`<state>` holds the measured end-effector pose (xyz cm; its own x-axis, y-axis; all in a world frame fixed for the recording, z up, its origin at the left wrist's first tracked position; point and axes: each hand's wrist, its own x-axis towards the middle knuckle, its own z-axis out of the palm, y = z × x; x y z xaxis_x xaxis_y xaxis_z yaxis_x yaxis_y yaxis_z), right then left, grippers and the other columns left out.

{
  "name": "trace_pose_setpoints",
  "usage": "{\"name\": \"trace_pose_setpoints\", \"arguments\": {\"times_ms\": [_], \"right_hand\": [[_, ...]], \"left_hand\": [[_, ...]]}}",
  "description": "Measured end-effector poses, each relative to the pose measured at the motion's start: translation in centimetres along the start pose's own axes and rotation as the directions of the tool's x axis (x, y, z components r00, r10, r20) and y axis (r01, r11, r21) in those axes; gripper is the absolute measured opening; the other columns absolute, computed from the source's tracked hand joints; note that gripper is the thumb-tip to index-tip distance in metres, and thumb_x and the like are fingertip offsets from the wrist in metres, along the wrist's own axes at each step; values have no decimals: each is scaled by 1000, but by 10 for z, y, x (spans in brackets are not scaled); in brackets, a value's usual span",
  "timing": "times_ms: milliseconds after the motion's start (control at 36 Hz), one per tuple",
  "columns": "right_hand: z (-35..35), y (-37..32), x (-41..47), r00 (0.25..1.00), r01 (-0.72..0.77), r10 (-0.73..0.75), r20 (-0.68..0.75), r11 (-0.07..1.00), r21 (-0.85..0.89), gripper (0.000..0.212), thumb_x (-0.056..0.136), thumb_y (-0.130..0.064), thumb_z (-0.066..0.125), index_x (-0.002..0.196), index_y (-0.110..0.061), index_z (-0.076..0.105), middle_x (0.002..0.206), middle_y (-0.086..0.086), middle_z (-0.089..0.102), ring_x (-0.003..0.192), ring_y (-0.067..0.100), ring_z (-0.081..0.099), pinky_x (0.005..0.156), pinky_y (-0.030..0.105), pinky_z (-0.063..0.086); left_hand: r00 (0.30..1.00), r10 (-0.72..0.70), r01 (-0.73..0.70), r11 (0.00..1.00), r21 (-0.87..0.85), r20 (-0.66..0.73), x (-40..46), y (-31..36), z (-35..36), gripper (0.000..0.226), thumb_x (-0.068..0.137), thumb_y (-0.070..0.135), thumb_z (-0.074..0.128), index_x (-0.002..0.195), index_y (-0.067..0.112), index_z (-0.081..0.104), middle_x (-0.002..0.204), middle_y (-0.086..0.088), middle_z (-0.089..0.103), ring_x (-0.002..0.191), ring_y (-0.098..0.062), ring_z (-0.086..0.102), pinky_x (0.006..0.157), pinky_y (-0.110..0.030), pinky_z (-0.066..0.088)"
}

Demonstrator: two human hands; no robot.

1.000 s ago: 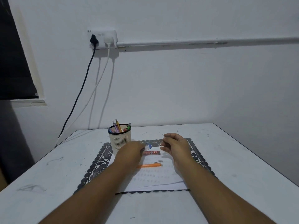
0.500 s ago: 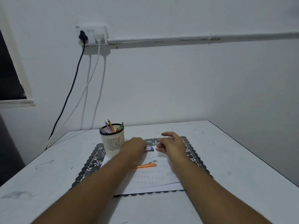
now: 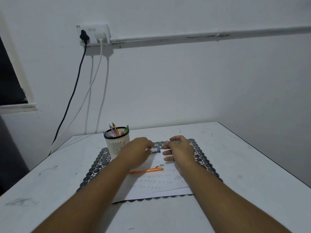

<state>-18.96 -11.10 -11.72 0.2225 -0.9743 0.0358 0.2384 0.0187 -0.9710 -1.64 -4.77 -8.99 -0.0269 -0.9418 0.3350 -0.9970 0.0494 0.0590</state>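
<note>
1. We see the small blue-ended case [image 3: 156, 150] pinched in the left grip [image 3: 139, 148], just above the paper [image 3: 159, 185], toward the counter's [image 3: 244, 165] far edge.
2. The right grip [image 3: 180, 148] hovers just beside it, fingers curled; whether it pinches anything we cannot tell.
3. We judge the case is being opened. The next move calls for a steady pull near the orange mechanical pencil [image 3: 146, 170].

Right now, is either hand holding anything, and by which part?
Left hand pinches the small white-and-blue piece by the end opposite its blue tip. Right hand: fingers curled, hold unclear.
</note>
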Motion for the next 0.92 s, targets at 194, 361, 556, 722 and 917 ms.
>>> {"name": "trace_pose_setpoints", "arguments": {"times_ms": [194, 361, 556, 722, 917], "right_hand": [[0, 2, 0, 1000, 7, -7, -19, 1000, -22, 19, 94, -2, 62, 108, -15, 60, 86, 10, 76, 68, 24, 63, 53, 34, 54], [0, 4, -1, 999, 5, -8, -48, 998, -58, 18, 93, -4, 65, 105, -16, 62, 88, 10, 78, 69, 25, 66, 51, 32, 52], [1, 3, -4, 999, 22, -24, -27, 996, -81, 14, 96, -5, 62, 106, -15, 60, 81, 8, 78, 67, 25, 64, 52, 33, 51], [5, 2, -8, 998, 51, -53, -19, 994, -99, 17, 93, -5, 63, 106, -16, 61, 80, 5, 78, 66, 23, 64, 52, 33, 50], [11, -4, -16, 995, 100, -99, 22, 995, -27, 19, 91, -2, 60, 106, -12, 58, 83, 13, 78, 64, 23, 60, 52, 34, 48]], "left_hand": [[991, -5, 48, 945, -324, 132, -48, 0, -12, 7, 91, 37, 72, 96, 34, 76, 91, 17, 69, 85, 0, 63, 79, -32, 58], [986, 14, 25, 974, -226, 166, -57, 4, -3, 11, 89, 38, 72, 100, 36, 68, 93, 20, 61, 84, 2, 54, 71, -24, 48], [982, 50, -11, 977, -212, 180, -55, 2, 1, 18, 99, 28, 63, 115, 33, 68, 97, 19, 58, 86, 0, 52, 75, -20, 45], [998, 34, -17, 961, -277, 57, -55, -2, 3, 20, 101, 20, 57, 115, 26, 69, 104, 12, 59, 89, 3, 50, 75, -14, 40], [993, -74, 31, 922, -387, -97, -55, -6, 18, 23, 103, 18, 53, 101, 40, 57, 100, 15, 58, 92, -4, 54, 80, -28, 46]]}}
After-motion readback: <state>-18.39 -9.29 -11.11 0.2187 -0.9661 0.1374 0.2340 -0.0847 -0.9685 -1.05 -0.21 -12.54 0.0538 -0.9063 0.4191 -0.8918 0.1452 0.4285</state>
